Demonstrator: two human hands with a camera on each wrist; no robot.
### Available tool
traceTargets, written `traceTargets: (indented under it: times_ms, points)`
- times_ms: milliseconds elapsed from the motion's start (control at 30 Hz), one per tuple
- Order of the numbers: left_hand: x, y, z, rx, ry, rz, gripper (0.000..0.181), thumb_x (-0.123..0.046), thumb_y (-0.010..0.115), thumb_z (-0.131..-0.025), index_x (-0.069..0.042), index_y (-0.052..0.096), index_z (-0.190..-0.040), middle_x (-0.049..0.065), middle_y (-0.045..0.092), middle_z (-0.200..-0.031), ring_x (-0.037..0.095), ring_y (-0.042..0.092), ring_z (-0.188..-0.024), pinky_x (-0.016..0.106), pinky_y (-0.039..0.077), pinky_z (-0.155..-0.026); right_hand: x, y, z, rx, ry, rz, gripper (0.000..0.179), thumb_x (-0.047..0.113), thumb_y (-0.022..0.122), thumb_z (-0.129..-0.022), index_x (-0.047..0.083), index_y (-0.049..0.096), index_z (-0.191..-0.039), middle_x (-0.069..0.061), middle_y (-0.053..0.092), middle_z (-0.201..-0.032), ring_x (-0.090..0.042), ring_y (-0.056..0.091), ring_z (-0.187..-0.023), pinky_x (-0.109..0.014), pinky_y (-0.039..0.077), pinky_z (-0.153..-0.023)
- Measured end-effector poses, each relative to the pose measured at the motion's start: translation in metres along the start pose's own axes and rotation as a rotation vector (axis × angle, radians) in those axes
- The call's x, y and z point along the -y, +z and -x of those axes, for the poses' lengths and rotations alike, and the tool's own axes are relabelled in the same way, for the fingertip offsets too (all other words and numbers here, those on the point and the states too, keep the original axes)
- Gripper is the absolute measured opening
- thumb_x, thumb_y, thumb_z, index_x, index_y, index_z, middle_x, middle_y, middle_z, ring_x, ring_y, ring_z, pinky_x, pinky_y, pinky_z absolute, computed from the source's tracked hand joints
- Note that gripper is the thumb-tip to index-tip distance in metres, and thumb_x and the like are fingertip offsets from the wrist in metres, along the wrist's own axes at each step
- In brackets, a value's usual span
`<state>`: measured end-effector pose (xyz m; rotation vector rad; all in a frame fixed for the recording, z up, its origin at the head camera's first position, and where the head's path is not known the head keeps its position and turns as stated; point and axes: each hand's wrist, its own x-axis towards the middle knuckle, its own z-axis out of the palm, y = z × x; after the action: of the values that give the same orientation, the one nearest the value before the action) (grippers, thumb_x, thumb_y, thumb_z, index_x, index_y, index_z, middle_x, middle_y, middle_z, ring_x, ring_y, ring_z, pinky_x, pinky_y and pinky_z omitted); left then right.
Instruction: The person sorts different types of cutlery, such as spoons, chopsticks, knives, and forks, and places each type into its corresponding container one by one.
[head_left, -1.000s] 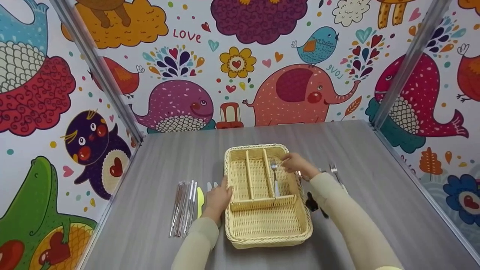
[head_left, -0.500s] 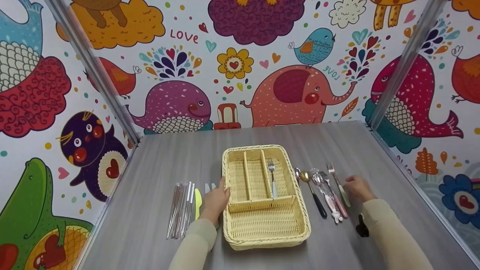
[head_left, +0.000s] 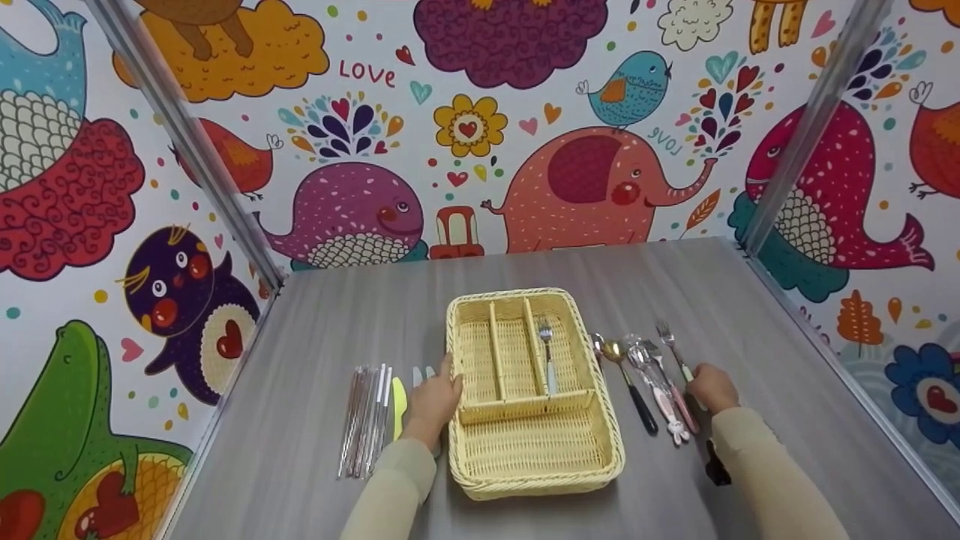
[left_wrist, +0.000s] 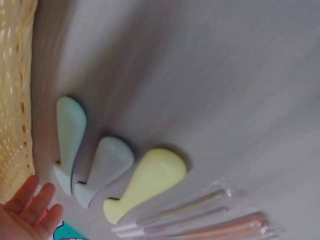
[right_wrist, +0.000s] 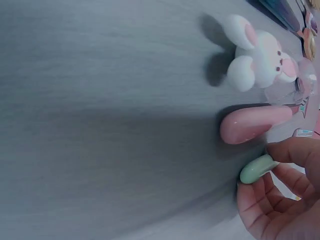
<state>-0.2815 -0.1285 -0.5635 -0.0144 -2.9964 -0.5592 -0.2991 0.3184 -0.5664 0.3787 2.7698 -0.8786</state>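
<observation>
A wicker cutlery basket (head_left: 532, 448) with divided compartments stands on the table. A fork (head_left: 550, 349) with a pale handle lies in its right rear compartment. My left hand (head_left: 433, 401) rests against the basket's left side, its fingers (left_wrist: 35, 207) fairly straight and holding nothing. To the right, my right hand (head_left: 714, 388) pinches the pale green handle (right_wrist: 256, 169) of a fork (head_left: 669, 341) between thumb and fingers; the fork lies on the table. Beside it lie a fork with a pink handle (right_wrist: 255, 122) and a wrapped spoon with a rabbit-shaped handle end (right_wrist: 262, 55).
A gold spoon with a black handle (head_left: 637, 401) and another spoon (head_left: 597, 343) lie right of the basket. Left of it are knives with green (left_wrist: 70, 130), grey (left_wrist: 107, 162) and yellow handles (left_wrist: 152, 180), plus wrapped chopsticks (head_left: 364, 420). Patterned walls enclose the table.
My right hand has left the basket's right rear compartment, moved right to the green-handled fork and taken hold of its handle. My left hand has stayed at the basket's side.
</observation>
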Motion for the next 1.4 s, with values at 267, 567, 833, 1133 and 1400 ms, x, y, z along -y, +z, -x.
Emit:
traceTargets:
  times_ms: [267,567,833,1133,1400]
  points:
    - [0.001,0.001,0.000,-0.037,0.031,0.001,0.048,-0.030,0.044,-0.094,-0.008,0.039,-0.136,0.004,0.046,-0.049,0.017,0.040,-0.042,0.035,0.036,-0.042,-0.001,-0.003,0.001,-0.016,-0.021,-0.019,0.007,0.002,0.054,-0.078,-0.005,0.055,-0.078,-0.009,0.049,-0.068,-0.021,0.046,-0.062,-0.031,0.038,-0.051]
    - [0.001,-0.001,0.001,-0.004,0.017,-0.010,0.049,-0.031,0.042,-0.095,-0.008,0.037,-0.138,0.004,0.047,-0.048,0.016,0.039,-0.041,0.033,0.034,-0.040,0.030,-0.016,-0.002,-0.094,-0.100,-0.103,0.017,0.003,0.055,-0.076,-0.010,0.057,-0.087,-0.013,0.054,-0.073,-0.020,0.047,-0.061,-0.030,0.039,-0.050]
    - [0.000,-0.002,0.001,0.000,0.015,0.002,0.049,-0.031,0.043,-0.095,-0.008,0.036,-0.138,0.004,0.047,-0.049,0.017,0.039,-0.042,0.034,0.035,-0.041,0.095,-0.018,-0.007,-0.002,-0.169,-0.256,0.037,0.008,0.056,-0.080,-0.015,0.050,-0.109,-0.022,0.054,-0.094,-0.023,0.053,-0.071,-0.033,0.052,-0.058]
    - [0.000,0.000,0.001,-0.018,0.013,0.011,0.049,-0.031,0.044,-0.094,-0.009,0.038,-0.137,0.003,0.045,-0.048,0.017,0.038,-0.041,0.035,0.034,-0.041,0.160,0.021,-0.003,0.146,-0.267,-0.295,0.030,-0.002,0.052,-0.075,0.012,0.030,-0.061,0.001,0.025,-0.054,-0.010,0.026,-0.043,-0.027,0.031,-0.038]
    - [0.000,0.000,0.002,-0.023,0.014,0.011,0.049,-0.031,0.043,-0.095,-0.009,0.037,-0.138,0.002,0.043,-0.044,0.015,0.036,-0.038,0.030,0.028,-0.038,0.190,0.054,0.011,0.216,-0.237,0.024,0.027,-0.007,0.046,-0.067,0.011,0.041,-0.048,0.001,0.038,-0.045,-0.010,0.039,-0.037,-0.022,0.036,-0.035]
